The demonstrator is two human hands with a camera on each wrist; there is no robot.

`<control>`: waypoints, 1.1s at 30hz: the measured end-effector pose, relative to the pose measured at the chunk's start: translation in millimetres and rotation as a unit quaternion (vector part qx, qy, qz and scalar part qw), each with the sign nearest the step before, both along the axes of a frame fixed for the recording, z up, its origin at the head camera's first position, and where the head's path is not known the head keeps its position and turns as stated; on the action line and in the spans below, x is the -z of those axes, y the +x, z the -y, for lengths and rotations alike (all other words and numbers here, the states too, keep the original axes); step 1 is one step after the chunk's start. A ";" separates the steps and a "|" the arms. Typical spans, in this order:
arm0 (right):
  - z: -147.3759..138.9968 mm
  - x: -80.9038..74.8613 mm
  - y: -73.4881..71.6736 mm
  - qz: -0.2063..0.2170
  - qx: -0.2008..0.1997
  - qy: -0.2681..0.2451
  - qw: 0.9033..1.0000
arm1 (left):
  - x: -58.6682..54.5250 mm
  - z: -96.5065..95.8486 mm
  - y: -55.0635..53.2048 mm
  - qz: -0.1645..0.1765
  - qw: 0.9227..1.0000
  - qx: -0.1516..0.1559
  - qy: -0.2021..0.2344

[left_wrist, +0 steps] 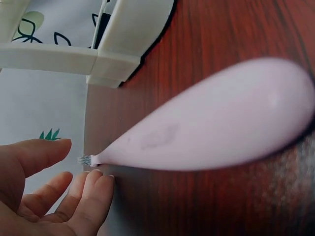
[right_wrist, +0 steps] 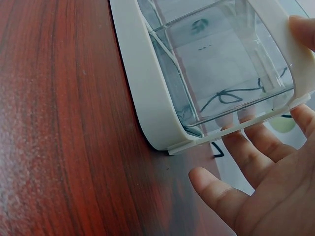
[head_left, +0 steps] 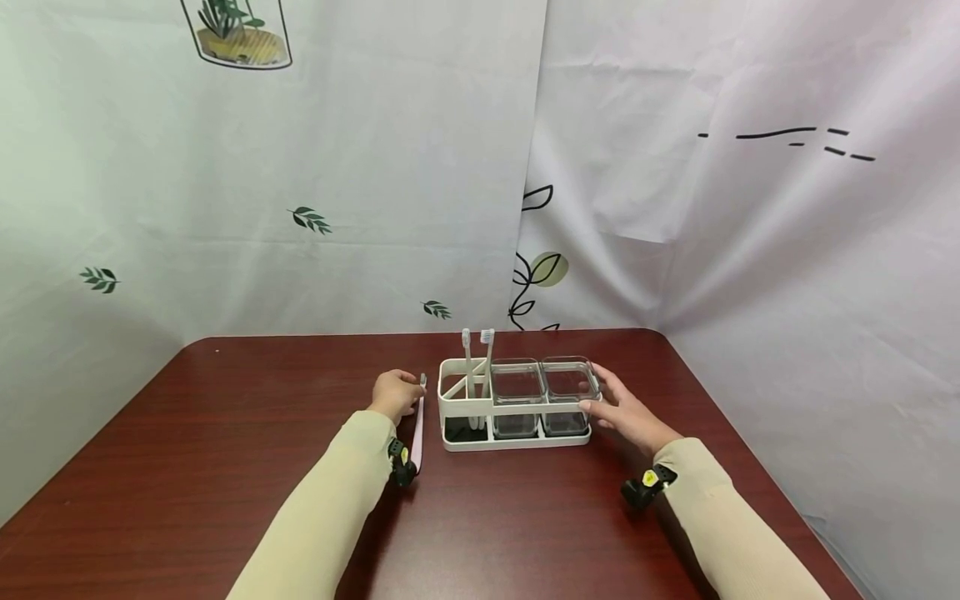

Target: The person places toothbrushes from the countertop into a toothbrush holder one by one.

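Lying flat, a pale pink toothbrush (head_left: 417, 427) touches the loose left hand (head_left: 395, 394), whose grip holds nothing.

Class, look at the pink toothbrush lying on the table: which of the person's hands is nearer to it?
Left. The left hand is at the pink toothbrush, by its bristle end; the right hand rests against the far end of the white rack.

Even, bright light fills all views with soft shadows, a mild sheen on the desk (head_left: 225, 467), and blurred wrist-view close-ups.
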State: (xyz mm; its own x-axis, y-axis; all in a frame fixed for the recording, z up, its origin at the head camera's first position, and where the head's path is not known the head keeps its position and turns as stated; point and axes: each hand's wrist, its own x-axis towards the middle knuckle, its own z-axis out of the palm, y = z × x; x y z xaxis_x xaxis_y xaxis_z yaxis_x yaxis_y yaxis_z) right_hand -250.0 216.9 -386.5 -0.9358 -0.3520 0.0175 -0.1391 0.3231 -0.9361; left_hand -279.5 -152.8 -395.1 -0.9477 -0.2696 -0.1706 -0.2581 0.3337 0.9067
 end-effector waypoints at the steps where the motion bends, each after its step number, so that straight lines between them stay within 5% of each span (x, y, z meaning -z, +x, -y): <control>1: 0.1 -0.2 0.1 0.000 0.000 -0.001 1.000 | 0.4 0.0 0.0 0.000 1.000 -0.001 -0.002; 17: -0.6 -0.8 -0.3 -0.001 -0.001 0.002 1.000 | 4.9 -0.6 -5.5 -0.010 0.998 0.025 -0.058; 24: -0.5 -1.3 0.0 0.001 0.001 0.000 1.000 | 3.0 -0.2 -5.7 -0.024 0.985 0.039 -0.169; 33: -0.4 -1.3 -0.6 0.002 -0.001 0.001 1.000 | 1.4 -4.5 -5.7 -0.016 0.974 0.048 -0.223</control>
State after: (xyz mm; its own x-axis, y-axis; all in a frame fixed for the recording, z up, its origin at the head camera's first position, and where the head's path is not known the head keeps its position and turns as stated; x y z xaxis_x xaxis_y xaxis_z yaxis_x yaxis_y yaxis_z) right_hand -250.6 217.2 -385.2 -0.9355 -0.3530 0.0124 -0.1347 0.3241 -0.9364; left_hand -285.2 -148.3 -396.4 -0.9750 -0.2207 -0.0271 -0.1810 0.7167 0.6735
